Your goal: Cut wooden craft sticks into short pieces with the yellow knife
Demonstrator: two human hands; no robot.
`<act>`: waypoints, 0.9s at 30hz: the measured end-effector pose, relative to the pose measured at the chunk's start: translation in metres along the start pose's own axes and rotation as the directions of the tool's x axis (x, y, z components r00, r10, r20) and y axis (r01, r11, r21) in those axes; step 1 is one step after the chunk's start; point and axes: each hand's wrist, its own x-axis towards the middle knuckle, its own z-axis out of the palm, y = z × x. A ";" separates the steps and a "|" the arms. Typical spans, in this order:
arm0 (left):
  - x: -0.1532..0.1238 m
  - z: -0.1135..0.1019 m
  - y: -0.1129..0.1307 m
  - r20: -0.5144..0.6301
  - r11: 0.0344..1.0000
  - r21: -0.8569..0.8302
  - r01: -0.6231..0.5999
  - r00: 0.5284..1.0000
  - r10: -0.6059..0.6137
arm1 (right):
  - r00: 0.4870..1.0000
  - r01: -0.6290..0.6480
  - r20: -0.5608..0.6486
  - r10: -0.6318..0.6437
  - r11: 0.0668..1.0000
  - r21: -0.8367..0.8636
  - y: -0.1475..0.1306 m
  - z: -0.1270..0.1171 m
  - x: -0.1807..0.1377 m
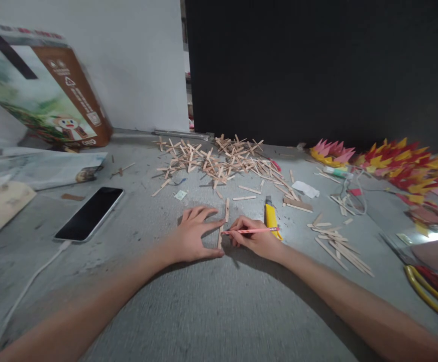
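Note:
My left hand [194, 232] lies flat on the grey table [211, 311], fingers spread, its thumb and forefinger pressing against a pair of wooden sticks [223, 221] laid end to end. My right hand [255, 239] is closed around a pink pencil [249, 231] whose tip touches the lower stick. A yellow utility knife [270, 217] rests just behind my right hand.
A heap of crossed wooden sticks [219, 158] lies at the back centre, loose sticks [341, 249] to the right. A black phone [90, 213] with a white cable lies left, a tilted carton [45, 95] behind it. Red and yellow paper shapes [403, 163] and scissors [430, 286] are at right.

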 end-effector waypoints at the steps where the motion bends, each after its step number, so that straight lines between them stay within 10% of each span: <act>1: 0.000 -0.001 0.000 -0.005 1.000 -0.012 -0.002 1.000 0.001 | 1.000 0.000 -0.003 0.000 1.000 0.006 0.000 0.000 0.000; 27: -0.001 0.000 -0.001 -0.037 0.998 -0.056 -0.005 0.999 0.003 | 1.000 -0.004 0.013 0.004 0.998 0.056 -0.004 0.000 0.000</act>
